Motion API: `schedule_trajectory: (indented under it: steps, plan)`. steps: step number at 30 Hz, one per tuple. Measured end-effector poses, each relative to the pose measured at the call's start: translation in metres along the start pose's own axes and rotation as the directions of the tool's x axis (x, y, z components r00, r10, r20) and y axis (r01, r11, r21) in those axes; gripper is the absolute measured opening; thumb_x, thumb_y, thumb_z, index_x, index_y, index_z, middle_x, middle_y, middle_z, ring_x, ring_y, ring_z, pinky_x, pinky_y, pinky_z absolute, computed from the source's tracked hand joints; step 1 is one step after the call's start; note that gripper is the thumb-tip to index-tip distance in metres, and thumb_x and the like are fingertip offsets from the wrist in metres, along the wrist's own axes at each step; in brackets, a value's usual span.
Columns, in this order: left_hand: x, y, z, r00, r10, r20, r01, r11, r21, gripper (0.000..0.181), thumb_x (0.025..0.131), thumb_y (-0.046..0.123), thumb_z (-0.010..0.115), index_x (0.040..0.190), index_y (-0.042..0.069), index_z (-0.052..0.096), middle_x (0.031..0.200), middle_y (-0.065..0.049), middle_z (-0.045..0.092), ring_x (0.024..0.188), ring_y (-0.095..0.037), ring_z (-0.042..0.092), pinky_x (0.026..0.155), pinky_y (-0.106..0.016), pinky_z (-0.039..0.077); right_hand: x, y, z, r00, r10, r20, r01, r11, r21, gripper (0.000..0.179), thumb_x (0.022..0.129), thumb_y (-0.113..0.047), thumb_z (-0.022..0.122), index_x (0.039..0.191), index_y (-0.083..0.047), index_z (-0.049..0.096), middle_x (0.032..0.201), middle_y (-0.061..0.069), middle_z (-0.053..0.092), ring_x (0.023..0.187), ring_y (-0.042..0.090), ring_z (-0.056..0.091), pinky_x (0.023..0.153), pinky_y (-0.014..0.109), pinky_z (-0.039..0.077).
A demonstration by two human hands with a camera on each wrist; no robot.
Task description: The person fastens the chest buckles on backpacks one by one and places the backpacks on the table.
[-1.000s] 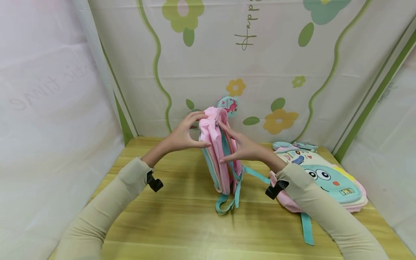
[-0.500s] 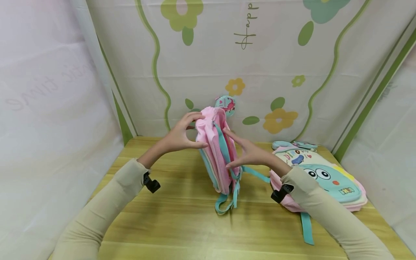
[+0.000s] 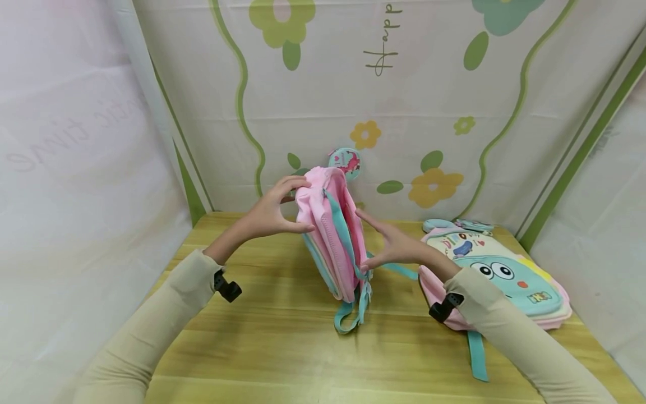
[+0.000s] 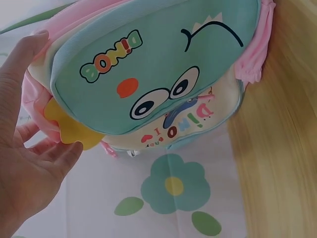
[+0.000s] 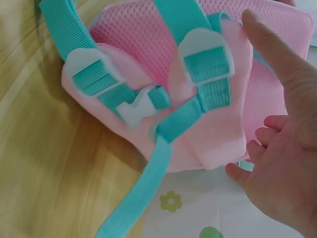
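A small pink backpack [image 3: 328, 235] stands on edge on the table, leaning left, its side zipper facing me. Its teal front pocket [image 4: 148, 74] with printed eyes and "DINO" shows in the left wrist view. My left hand [image 3: 270, 213] grips the pack's upper left side, thumb on the near edge, fingers on the far side beside a yellow star-shaped piece [image 4: 72, 126]. To the right of the pack, my right hand [image 3: 396, 244] has its thumb and fingers spread at the padded shoulder straps [image 5: 210, 119], fingertips right at their edge. Teal webbing [image 5: 138, 188] hangs from the straps.
A second dino backpack [image 3: 510, 280] lies face up on the right of the wooden table [image 3: 252, 348], partly behind my right forearm. A round teal pouch [image 3: 345, 163] shows above the upright pack. A flowered cloth [image 3: 313, 90] hangs behind.
The upright backpack's top has tilted left together with my left hand. My right hand has drawn back to the right and slightly down, from the zipper side to the strap side.
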State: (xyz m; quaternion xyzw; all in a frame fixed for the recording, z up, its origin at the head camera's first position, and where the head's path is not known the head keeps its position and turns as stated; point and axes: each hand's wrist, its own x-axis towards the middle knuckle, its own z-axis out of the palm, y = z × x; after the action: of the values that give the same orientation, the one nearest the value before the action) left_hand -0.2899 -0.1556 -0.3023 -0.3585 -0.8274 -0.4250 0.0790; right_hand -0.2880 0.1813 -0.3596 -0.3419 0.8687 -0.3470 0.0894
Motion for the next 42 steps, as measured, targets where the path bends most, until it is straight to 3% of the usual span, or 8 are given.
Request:
schedule_trajectory:
  steps: [10, 21, 28, 42]
  plan:
    - [-0.006, -0.003, -0.009, 1.0, -0.012, 0.006, 0.012, 1.0, 0.006, 0.083, 0.072, 0.02, 0.094, 0.142, 0.014, 0.052, 0.149, -0.008, 0.046, 0.135, -0.023, 0.047, 0.112, -0.043, 0.046, -0.004, 0.014, 0.01, 0.999, 0.025, 0.031, -0.025, 1.0, 0.012, 0.126, 0.07, -0.039, 0.095, 0.165, -0.026, 0.014, 0.172, 0.004, 0.012, 0.157, 0.038, 0.016, 0.119, 0.067, 0.025]
    - [-0.012, -0.006, -0.013, 1.0, -0.024, 0.009, 0.024, 1.0, -0.006, 0.08, 0.071, 0.018, 0.094, 0.14, 0.012, 0.055, 0.145, -0.009, 0.049, 0.132, -0.024, 0.048, 0.112, -0.046, 0.046, -0.006, 0.024, 0.024, 0.998, 0.006, 0.055, -0.007, 1.0, 0.02, 0.125, 0.072, -0.034, 0.094, 0.165, -0.018, 0.013, 0.172, 0.01, 0.014, 0.157, 0.038, 0.015, 0.121, 0.065, 0.023]
    - [-0.016, -0.007, -0.017, 0.999, -0.036, 0.011, 0.036, 0.999, -0.007, 0.078, 0.072, 0.017, 0.094, 0.14, 0.009, 0.055, 0.145, -0.012, 0.049, 0.132, -0.026, 0.047, 0.112, -0.047, 0.046, -0.009, 0.026, 0.03, 0.995, 0.062, 0.078, -0.066, 0.997, 0.051, 0.124, 0.072, -0.038, 0.093, 0.165, -0.026, 0.012, 0.172, 0.007, 0.012, 0.157, 0.037, 0.015, 0.119, 0.066, 0.025]
    - [-0.027, -0.015, -0.024, 0.996, -0.084, -0.008, 0.084, 0.996, 0.0, 0.079, 0.071, 0.016, 0.094, 0.141, 0.011, 0.055, 0.146, -0.011, 0.048, 0.132, -0.026, 0.047, 0.115, -0.048, 0.043, -0.005, 0.029, 0.038, 0.994, 0.041, 0.105, -0.046, 0.998, 0.043, 0.123, 0.073, -0.037, 0.093, 0.165, -0.025, 0.013, 0.171, 0.009, 0.016, 0.156, 0.038, 0.019, 0.12, 0.064, 0.027]
